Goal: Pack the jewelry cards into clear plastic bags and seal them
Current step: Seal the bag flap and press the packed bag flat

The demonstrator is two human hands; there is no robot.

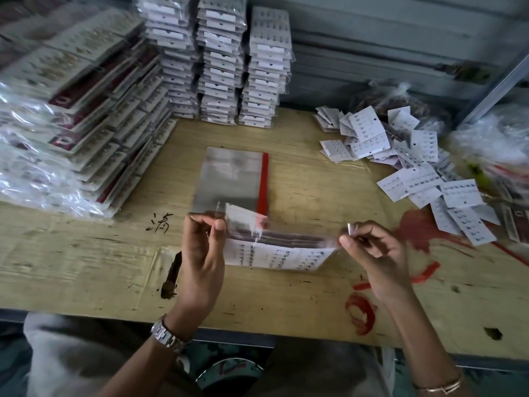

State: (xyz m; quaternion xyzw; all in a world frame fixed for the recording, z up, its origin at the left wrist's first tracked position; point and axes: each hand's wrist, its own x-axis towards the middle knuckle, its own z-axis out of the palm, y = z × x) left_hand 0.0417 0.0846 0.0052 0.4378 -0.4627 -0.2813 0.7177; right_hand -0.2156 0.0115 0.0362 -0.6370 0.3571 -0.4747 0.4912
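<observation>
A clear bag holding white jewelry cards (282,255) is lifted just above the table's front middle. My left hand (201,247) pinches the bag's left top edge and flap. My right hand (372,247) pinches its right top corner. The bag's flap (243,217) stands folded upward. Behind it lies a stack of empty clear bags (229,176) with a red strip (264,181) along the right side. Loose jewelry cards (415,167) are scattered at the right.
Tall stacks of packed cards (223,61) stand at the back, and more packed piles (86,116) fill the left. Peeled red strips (360,313) lie on the wooden table (86,267) near its front right edge. Plastic bags of goods (492,144) sit far right.
</observation>
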